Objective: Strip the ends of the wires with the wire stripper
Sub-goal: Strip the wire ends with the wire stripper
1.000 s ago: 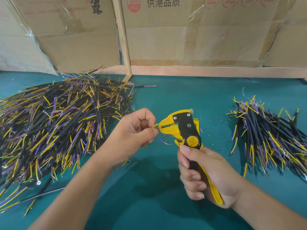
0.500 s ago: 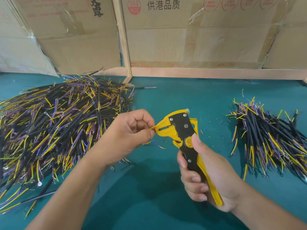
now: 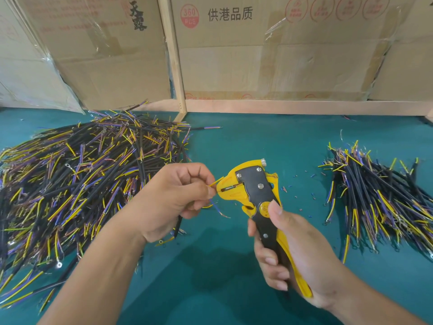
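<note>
wires: one yellow wire (image 3: 216,181) pinched by left hand (image 3: 174,200), end fed into wire stripper (image 3: 254,192) gripped by right hand (image 3: 297,252); large pile (image 3: 77,181) judged unstripped at left, smaller pile (image 3: 379,195) judged finished at right

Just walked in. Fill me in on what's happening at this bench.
A person is stripping wire ends. The left hand pinches a yellow wire and feeds its tip into the mouth of a yellow and black wire stripper, which the right hand grips by the handles. A big pile of wires lies on the green table to the left, a smaller pile to the right, and bits of cut insulation are scattered between.
</note>
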A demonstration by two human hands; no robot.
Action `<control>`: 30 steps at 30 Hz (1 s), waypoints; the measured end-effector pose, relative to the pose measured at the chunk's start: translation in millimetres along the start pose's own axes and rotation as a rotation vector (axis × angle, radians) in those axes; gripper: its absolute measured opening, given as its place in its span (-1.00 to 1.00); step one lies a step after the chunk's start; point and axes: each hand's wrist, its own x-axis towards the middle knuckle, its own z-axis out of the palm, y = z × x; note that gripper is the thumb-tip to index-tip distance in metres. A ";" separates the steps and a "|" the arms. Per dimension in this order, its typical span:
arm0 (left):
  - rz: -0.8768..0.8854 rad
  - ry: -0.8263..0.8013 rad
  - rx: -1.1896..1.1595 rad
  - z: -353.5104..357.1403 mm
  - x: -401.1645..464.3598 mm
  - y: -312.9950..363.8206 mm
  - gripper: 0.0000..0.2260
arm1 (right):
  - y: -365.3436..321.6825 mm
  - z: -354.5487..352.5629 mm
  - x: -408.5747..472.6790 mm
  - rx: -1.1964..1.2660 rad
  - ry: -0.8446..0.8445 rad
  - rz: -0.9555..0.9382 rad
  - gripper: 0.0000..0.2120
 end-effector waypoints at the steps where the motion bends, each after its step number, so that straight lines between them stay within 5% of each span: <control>1: -0.041 -0.016 -0.035 -0.3 0.0 0.3 -0.87 | 0.4 -0.5 0.0 -0.012 -0.002 -0.010 -0.40; 20: -0.096 -0.039 -0.033 -10.3 -3.8 2.8 -0.94 | 1.4 -1.3 -1.6 0.127 -0.115 0.100 -0.43; 26: -0.059 0.158 -0.090 -45.8 -9.1 5.4 -0.89 | -30.3 -25.0 1.5 0.332 0.064 -0.098 -0.52; 30: -0.057 0.074 -0.054 -26.4 -4.0 0.3 -0.89 | -23.3 -27.1 10.1 0.258 0.001 -0.062 -0.51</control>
